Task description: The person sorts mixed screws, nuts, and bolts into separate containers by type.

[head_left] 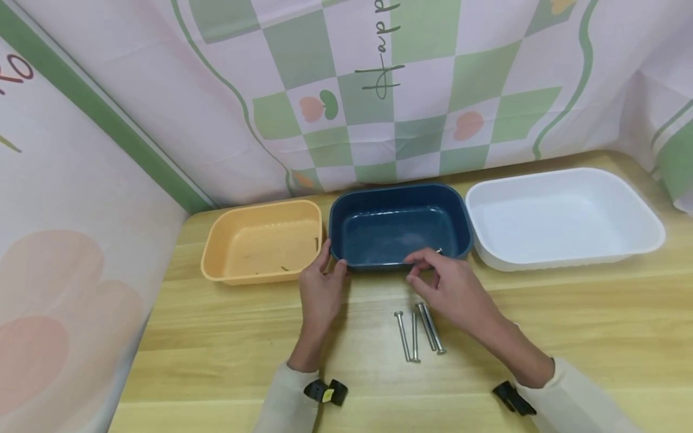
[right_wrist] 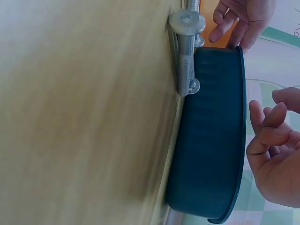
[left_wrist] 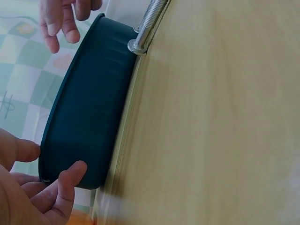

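Observation:
My left hand [head_left: 323, 291] touches the left end of the dark blue bin [head_left: 400, 264], its fingers and thumb resting against the outside near the front corner. My right hand [head_left: 455, 288] hovers by the bin's front rim toward the right, fingers loosely bent. In the right wrist view nothing shows between the fingers of the right hand [right_wrist: 276, 154]. A small shiny bolt end [head_left: 439, 251] shows inside the blue bin, just past that hand; the rest of it is hidden. Several long silver bolts [head_left: 402, 337] lie on the table in front of the bin.
To the left stands a yellow bin [head_left: 260, 278] with a few small screws [head_left: 284, 268] in it. A white bin [head_left: 568, 260] sits on the right, close beside the blue one. Behind the bins hangs a checked green and white cloth [head_left: 368, 144] at the wooden table's [head_left: 227, 343] back edge.

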Tool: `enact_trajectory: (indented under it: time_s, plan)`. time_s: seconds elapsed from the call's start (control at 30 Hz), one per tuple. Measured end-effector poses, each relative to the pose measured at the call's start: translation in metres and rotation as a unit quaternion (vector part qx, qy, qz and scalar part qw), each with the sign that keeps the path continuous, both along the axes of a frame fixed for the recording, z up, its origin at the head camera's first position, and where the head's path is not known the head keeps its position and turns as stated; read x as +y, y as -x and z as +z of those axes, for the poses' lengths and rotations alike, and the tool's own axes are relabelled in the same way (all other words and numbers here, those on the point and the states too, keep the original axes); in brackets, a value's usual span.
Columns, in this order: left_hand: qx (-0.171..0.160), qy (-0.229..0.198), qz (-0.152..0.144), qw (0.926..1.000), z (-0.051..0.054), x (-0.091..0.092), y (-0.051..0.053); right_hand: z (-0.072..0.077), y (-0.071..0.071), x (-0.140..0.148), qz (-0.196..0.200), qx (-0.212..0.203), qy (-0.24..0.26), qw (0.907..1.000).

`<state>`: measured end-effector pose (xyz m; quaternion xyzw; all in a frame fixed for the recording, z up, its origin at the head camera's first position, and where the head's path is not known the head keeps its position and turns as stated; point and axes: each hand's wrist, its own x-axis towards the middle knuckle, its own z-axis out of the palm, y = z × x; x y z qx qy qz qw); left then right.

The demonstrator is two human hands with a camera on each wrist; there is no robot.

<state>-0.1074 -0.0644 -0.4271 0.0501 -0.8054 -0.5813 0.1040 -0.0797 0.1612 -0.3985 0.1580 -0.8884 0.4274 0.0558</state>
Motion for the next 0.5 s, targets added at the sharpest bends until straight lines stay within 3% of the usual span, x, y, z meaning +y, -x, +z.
enact_trajectory:
  time_s: [0.5]
  plan:
    - [-0.01,-0.009,0.002,0.9999,0.002,0.0,0.0,-0.001,-0.014,0.001,-0.002,-0.02,-0.025,0.9995]
